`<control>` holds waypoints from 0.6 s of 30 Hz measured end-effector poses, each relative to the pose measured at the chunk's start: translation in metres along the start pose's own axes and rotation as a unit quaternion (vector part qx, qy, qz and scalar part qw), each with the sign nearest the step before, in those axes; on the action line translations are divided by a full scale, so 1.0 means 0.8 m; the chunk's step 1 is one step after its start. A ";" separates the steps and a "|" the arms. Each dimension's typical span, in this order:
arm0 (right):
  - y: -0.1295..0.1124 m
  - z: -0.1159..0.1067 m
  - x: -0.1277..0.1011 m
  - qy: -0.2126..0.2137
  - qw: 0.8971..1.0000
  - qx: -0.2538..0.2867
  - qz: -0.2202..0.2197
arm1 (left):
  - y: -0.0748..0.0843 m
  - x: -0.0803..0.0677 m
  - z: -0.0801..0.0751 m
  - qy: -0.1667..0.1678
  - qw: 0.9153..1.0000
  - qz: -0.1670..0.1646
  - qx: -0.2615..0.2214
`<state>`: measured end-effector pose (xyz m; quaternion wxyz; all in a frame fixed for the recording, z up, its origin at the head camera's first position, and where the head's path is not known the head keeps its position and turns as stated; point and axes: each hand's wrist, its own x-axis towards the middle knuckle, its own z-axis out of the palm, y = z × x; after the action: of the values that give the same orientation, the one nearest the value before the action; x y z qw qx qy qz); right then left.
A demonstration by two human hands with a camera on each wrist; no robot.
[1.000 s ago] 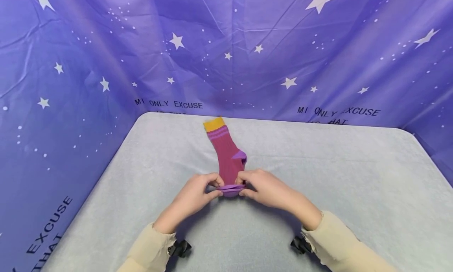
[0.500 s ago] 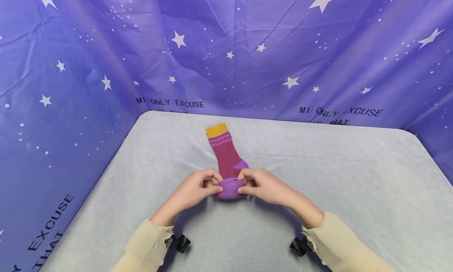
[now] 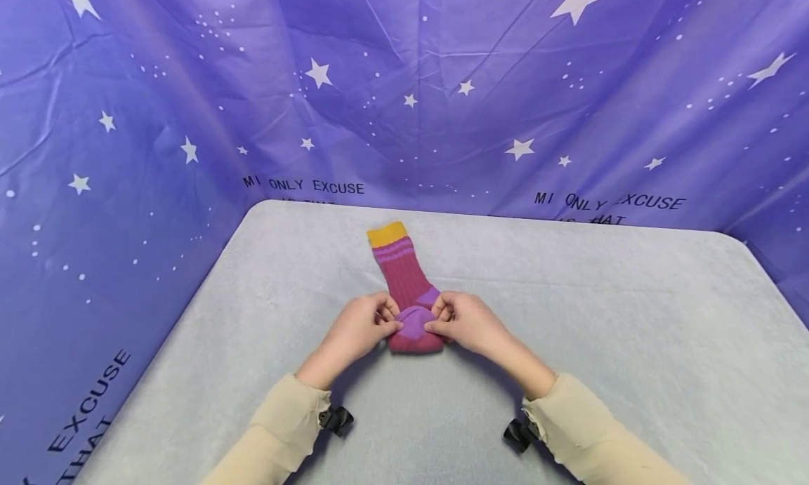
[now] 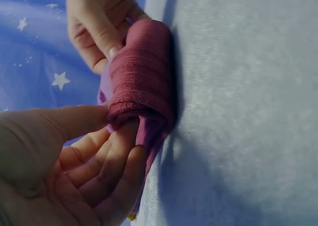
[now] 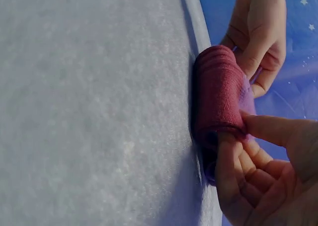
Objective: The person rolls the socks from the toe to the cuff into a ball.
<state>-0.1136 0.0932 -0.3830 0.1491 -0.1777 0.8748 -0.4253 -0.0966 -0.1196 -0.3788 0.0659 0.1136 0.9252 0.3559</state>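
A maroon sock (image 3: pixel 404 278) with a yellow cuff, purple stripes and a purple heel lies on the table, its cuff pointing away. Its near end, with the purple toe (image 3: pixel 416 322), is folded over toward the cuff. My left hand (image 3: pixel 360 327) pinches the left edge of this fold between thumb and fingers. On the opposite edge, my right hand (image 3: pixel 469 323) pinches the fold the same way. Both wrist views show the fold as a rounded maroon roll (image 4: pixel 144 72), with fingertips tucked in at its ends. The layers inside the roll are partly hidden.
The pale grey cloth-covered table (image 3: pixel 600 316) extends around the sock on all sides. A purple star-printed curtain (image 3: pixel 404 120) hangs behind it and along the left. Black wrist-camera mounts (image 3: pixel 337 420) sit under both forearms.
Both hands have carried the toe end up and over toward the cuff. More maroon now shows along the near edge, and the purple toe has moved farther up the sock.
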 end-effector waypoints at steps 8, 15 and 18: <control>-0.009 0.011 -0.003 0.036 0.985 -0.167 -0.005 | 0.002 -0.007 0.011 0.016 0.990 0.071 0.122; -0.015 0.019 -0.014 0.077 0.952 -0.276 -0.108 | -0.001 -0.017 0.009 0.008 0.959 0.213 0.187; -0.015 0.020 -0.020 0.089 0.933 -0.310 -0.162 | -0.004 -0.023 0.006 0.002 0.950 0.246 0.193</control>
<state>-0.0902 0.0824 -0.3814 -0.0630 -0.3160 0.9321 -0.1655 -0.0785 -0.1237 -0.3837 -0.0486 0.3474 0.9198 0.1758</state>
